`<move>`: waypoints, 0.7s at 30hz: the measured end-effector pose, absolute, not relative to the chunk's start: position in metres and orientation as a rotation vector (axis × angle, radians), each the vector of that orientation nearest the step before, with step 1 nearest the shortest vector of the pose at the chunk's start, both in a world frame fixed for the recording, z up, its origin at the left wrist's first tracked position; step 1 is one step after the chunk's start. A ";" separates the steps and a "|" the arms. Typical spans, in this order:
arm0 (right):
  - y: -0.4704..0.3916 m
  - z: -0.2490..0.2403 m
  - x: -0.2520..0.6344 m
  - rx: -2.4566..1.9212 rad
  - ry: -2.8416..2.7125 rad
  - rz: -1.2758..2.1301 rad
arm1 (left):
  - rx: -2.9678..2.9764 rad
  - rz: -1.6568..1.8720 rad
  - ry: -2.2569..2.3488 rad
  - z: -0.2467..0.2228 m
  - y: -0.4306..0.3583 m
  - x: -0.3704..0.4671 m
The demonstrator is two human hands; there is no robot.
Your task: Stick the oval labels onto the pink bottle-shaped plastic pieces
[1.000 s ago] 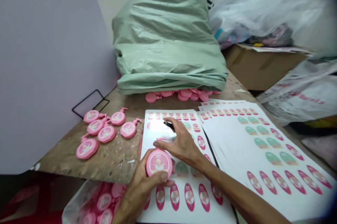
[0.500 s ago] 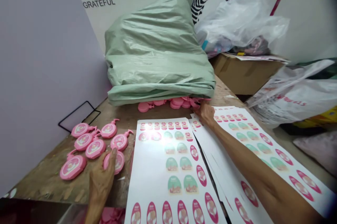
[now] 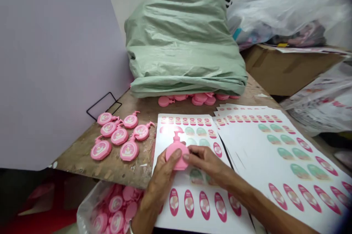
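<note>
Both hands meet over the near sticker sheet. My left hand is closed round the left side of a plain pink pump-bottle piece, its thumb on the face. My right hand pinches the same piece from the right. The piece is upright, with its pump nozzle at the top and no label on the side that shows. To the left, several pink bottle pieces with round labels lie on the wooden table. More pink pieces peek out from under a green sack.
The large green sack stands at the back of the table. More sticker sheets lie at the right. A bag of pink pieces is below the front edge. A black wire stand and cardboard box flank the table.
My left hand has left the labelled pieces and moved right. My right hand has come back from the sack's edge, and both now hold a plain pink piece. The view has shifted.
</note>
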State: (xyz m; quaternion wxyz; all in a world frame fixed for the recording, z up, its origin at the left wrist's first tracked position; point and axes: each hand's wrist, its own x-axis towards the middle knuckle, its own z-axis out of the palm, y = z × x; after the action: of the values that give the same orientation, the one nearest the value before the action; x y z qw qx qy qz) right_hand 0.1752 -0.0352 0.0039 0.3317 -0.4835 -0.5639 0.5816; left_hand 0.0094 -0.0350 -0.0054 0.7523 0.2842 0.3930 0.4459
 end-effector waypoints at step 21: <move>0.038 -0.052 0.177 -1.731 -1.919 0.061 | 0.719 1.083 1.018 -0.022 0.023 0.006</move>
State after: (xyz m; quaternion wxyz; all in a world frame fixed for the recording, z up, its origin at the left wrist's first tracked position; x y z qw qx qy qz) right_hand 0.1771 0.0384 -0.0520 0.2748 -0.6437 -0.7138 0.0228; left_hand 0.0059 0.0228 -0.0225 0.6782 0.3200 0.4531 0.4821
